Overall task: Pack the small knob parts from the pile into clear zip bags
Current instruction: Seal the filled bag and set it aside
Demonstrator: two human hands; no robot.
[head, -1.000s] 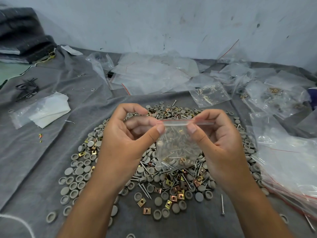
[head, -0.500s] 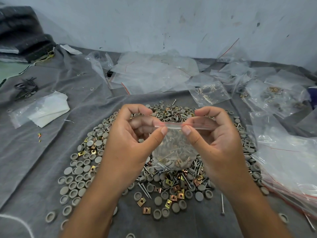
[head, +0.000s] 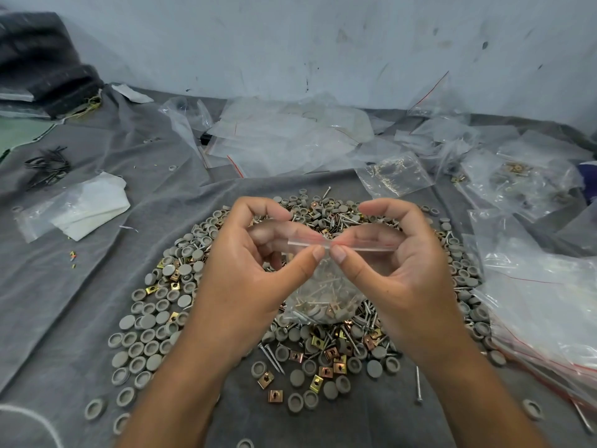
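The thumbs have slid closer together since a moment ago, and now nearly touch. The left hand (head: 245, 273) and right hand (head: 400, 270) both pinch the top strip of the bag (head: 326, 295) at the middle of the frame, above the pile (head: 161, 331). This looks like sealing. Next, press along the strip.

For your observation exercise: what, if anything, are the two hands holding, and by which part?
Both the left hand and right hand pinch the small clear plastic zip bag of parts by its top zip strip, thumbs meeting mid-strip.
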